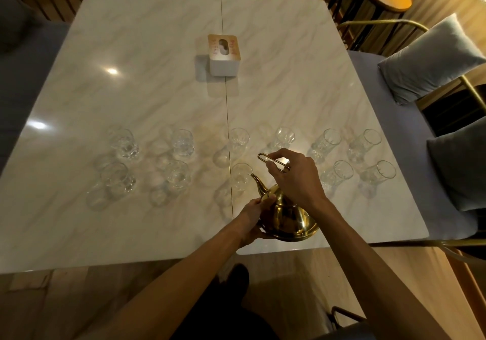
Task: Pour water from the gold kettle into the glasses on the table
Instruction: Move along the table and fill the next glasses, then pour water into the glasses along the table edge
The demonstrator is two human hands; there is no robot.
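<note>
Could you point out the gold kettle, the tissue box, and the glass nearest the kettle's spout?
gold kettle (pixel 289 221): head view, its shiny round body.
tissue box (pixel 224 47): head view, its wooden lid.
glass nearest the spout (pixel 240 176): head view, its clear wall.

I'm seeing the kettle (pixel 285 217) gleaming polished gold, the table (pixel 147 81) showing white marble with faint beige veining, the glasses (pixel 181 143) sitting clear and colourless, the tissue box (pixel 224 55) showing white under a tan lid, and grey cushions (pixel 431 58) lying alongside.

Marble table (pixel 131 76): tissue box (pixel 224 55) at centre, clear glasses (pixel 182 142) in two near rows.
</note>
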